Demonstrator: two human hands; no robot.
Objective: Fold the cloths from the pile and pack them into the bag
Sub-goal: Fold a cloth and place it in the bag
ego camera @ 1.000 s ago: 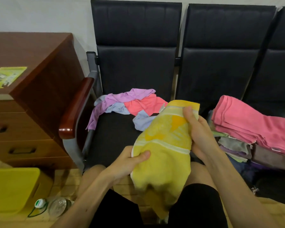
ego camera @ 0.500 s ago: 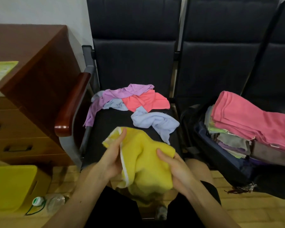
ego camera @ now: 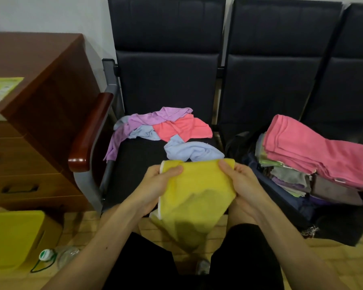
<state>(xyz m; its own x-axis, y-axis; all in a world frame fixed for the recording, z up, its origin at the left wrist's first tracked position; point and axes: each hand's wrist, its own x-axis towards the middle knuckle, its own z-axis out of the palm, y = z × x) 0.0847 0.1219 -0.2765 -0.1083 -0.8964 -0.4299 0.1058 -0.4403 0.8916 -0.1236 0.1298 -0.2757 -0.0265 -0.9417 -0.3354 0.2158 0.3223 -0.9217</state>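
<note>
Pinched at its top corners by the left hand (ego camera: 155, 183) and right hand (ego camera: 242, 185), the yellow cloth (ego camera: 197, 195) hangs limp; being soft and light, it is best gripped along its edges.

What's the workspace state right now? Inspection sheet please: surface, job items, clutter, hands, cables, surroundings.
Surface: black chair seat, cloths on its rear part.
Job's things: yellow cloth held over the lap; loose pile of purple, coral and blue cloths; bag on the next seat, folded stack topped by pink cloth.
Clutter: plastic bottle and yellow box on the floor.
Hands: left hand and right hand each pinch a top corner.
Cables: nothing seen.
Surroundings: wooden drawer cabinet left; white wall behind.
</note>
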